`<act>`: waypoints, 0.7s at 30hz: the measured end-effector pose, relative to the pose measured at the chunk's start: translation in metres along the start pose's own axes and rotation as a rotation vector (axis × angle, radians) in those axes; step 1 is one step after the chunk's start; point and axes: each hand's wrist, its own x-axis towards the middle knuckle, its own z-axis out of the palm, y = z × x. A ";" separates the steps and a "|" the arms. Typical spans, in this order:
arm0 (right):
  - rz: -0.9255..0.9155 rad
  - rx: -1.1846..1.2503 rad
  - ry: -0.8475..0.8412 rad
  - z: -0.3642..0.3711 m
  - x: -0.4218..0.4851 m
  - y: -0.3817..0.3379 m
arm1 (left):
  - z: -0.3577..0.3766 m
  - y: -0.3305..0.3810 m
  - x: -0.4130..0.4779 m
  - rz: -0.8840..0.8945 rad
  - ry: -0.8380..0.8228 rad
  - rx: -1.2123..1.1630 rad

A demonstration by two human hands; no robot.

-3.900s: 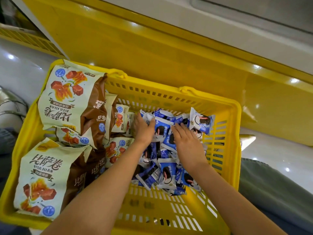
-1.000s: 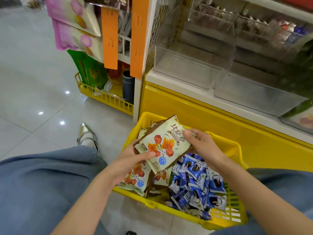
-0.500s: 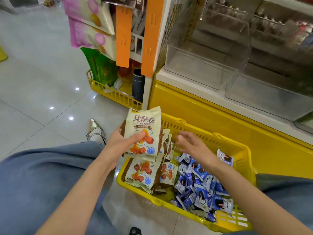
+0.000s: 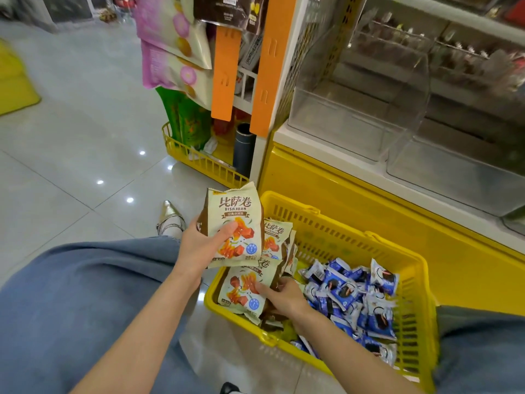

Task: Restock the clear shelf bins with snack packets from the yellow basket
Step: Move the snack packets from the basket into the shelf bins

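My left hand [image 4: 203, 244] grips a cream-and-brown snack packet [image 4: 237, 211] upright, just above the left end of the yellow basket [image 4: 335, 223]. Down inside the basket, my right hand [image 4: 285, 297] pinches the edge of a second cream packet [image 4: 241, 291] lying at the near left. More packets of that kind stand behind it. A heap of small blue packets [image 4: 352, 297] fills the basket's right half. Two clear shelf bins [image 4: 341, 120] [image 4: 454, 177] sit on the white shelf above, both looking bare.
The shelf's yellow base [image 4: 355, 194] rises right behind the basket. Left of it are orange strips, hanging pink bags [image 4: 173, 55] and a low yellow wire rack [image 4: 199, 157]. My blue-jeaned knees flank the basket; a silver pointed shoe [image 4: 169, 218] rests on the grey tiles.
My right hand has dropped from above the basket onto a second cream packet at its near left. My left hand keeps the first packet upright, and the view has shifted slightly.
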 end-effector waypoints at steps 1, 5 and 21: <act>-0.020 -0.008 0.012 0.001 -0.001 0.001 | -0.001 0.000 -0.002 0.002 0.009 -0.004; -0.092 0.034 0.070 0.011 -0.007 0.002 | -0.001 0.006 -0.012 0.025 0.022 0.012; -0.265 0.301 0.209 -0.187 -0.094 -0.067 | 0.077 0.092 -0.048 0.254 -0.137 0.034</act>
